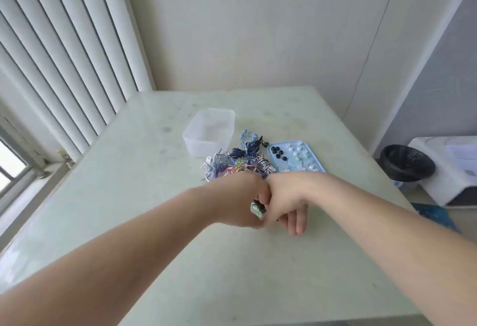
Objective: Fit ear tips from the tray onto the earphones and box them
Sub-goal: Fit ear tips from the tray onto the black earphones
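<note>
My left hand [238,200] and my right hand [286,203] meet over the middle of the table, knuckles touching. Between them sits a small green earphone piece [257,210]; my left hand grips it and my right hand's thumb and forefinger pinch at it, the other fingers pointing down. Behind my hands lies a heap of coiled earphones [237,161] in blue, white, purple and mixed colours. A light blue tray [318,164] to the right of the heap holds several dark, clear and green ear tips [280,154]. A clear plastic box [210,132] stands empty behind the heap.
The pale green table [154,170] reaches to a wall at the back. White vertical blinds [64,67] and a window sill run along the left. To the right, off the table, stand a black-lined bin [406,161] and a white unit [449,168].
</note>
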Motion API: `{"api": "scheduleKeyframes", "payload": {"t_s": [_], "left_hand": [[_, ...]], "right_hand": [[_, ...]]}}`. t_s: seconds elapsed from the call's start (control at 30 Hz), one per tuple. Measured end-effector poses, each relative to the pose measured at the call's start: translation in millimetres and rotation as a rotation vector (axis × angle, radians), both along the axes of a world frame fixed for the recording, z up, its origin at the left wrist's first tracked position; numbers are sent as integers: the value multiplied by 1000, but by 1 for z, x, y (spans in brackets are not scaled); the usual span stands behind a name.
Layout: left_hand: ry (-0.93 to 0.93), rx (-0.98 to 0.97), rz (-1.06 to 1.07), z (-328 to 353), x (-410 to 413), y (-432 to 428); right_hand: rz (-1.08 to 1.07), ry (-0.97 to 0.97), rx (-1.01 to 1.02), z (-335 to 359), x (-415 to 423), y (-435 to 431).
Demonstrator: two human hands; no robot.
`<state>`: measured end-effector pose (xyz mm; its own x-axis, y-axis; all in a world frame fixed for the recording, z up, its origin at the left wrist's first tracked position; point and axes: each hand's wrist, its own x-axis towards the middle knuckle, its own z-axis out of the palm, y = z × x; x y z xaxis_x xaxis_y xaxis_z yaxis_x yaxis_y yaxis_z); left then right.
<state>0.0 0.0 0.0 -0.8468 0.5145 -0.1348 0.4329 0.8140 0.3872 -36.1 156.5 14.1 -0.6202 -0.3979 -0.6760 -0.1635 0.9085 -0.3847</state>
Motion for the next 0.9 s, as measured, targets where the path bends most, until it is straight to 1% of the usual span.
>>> {"api": "scheduleKeyframes", "payload": {"t_s": [0.17,0.27,0.33,0.37,0.43,0.53,0.6,0.7,0.8,0.9], "left_hand": [[101,-89,72,-18,-11,-4],[82,-67,104,-23,-18,-15],[74,-39,114,-21,-20,-22],[68,-11,128,-20,-22,-26],[37,112,196,-15,-26,-33],[-2,413,377,0,-27,-42],[-19,552,472,7,-29,-45],[-65,578,542,7,-33,-39],[-45,603,613,3,-35,-30],[-86,693,690,4,-37,-21]], "right_hand": [[-42,122,-96,-16,-8,7],[-35,161,-132,-17,-11,-2],[-61,130,-199,-16,-13,-7],[-79,96,-242,-13,-15,-8],[-105,41,-326,-4,-21,-6],[-156,59,-457,10,-35,8],[-238,70,-576,12,-46,18],[-315,29,-718,6,-53,26],[-379,-2,-832,-6,-51,25],[-460,-107,-1041,-17,-46,24]]}}
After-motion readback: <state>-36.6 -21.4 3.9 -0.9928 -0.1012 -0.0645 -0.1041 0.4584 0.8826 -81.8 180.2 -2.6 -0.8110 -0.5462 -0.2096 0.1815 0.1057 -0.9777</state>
